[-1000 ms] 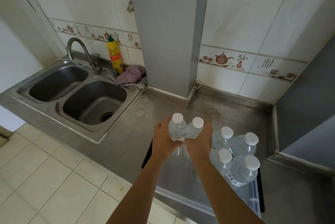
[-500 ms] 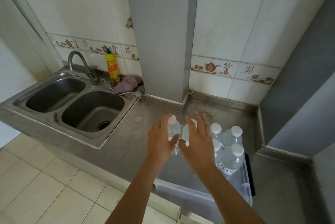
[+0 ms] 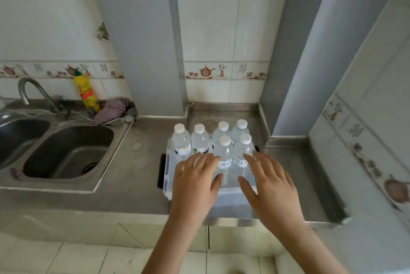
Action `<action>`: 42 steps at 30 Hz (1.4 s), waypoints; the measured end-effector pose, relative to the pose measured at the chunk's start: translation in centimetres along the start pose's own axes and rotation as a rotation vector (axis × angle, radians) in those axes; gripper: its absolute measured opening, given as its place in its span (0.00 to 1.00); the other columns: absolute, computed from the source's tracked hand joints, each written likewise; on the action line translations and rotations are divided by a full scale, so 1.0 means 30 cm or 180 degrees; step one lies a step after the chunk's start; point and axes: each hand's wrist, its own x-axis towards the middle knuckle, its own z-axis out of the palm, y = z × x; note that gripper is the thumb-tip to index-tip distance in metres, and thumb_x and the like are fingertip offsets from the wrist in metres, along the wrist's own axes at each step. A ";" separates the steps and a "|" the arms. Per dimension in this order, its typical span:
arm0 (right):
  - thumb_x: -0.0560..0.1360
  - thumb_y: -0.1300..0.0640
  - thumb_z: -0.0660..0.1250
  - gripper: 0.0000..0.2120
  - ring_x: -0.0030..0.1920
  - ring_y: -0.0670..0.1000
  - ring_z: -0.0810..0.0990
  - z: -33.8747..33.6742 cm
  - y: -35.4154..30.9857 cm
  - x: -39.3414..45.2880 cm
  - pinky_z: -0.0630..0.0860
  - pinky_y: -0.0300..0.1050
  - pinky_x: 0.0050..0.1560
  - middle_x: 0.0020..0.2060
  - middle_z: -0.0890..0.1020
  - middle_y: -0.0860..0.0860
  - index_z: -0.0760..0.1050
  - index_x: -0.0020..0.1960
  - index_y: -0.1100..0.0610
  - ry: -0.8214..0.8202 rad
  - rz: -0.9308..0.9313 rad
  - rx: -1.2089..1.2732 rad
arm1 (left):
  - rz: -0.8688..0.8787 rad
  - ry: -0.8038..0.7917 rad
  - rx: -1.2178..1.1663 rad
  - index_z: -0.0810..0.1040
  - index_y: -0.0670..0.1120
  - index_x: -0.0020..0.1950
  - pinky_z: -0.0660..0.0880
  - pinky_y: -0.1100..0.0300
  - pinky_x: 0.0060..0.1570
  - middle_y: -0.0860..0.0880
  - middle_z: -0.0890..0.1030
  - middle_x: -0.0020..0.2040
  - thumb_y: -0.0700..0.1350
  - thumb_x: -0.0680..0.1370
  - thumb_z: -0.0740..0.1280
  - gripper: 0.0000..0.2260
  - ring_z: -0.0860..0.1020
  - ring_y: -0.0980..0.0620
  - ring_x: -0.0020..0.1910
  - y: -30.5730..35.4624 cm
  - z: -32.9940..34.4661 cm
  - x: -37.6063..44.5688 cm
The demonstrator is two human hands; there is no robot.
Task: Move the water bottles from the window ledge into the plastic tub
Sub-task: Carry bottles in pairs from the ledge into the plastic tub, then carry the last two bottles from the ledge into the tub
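The steel surface [image 3: 142, 176] runs from the double sink [image 3: 66, 151] on my left to the tiled corner on my right. The clear tub [image 3: 168, 173] sits on it straight ahead, its near edge at the front lip. Six bottles [image 3: 200, 140] stand upright in the tub, four in the back row and two in front on the right, white caps up. My left hand [image 3: 195, 182] and right hand [image 3: 268, 185] hover over the tub's near half, fingers spread and holding nothing, apart from each other. Behind the sink stand a yellow bottle [image 3: 86, 92] and a purple rag [image 3: 113, 110].
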 end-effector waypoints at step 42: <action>0.76 0.41 0.52 0.25 0.62 0.55 0.76 -1.075 0.830 -2.033 0.75 0.51 0.57 0.63 0.77 0.51 0.70 0.67 0.51 0.0847 0.4295 -0.1294 | 0.4029 -0.1192 -0.1545 0.78 0.49 0.65 0.79 0.49 0.51 0.50 0.82 0.59 0.54 0.67 0.77 0.28 0.81 0.48 0.58 2.188 0.100 -0.954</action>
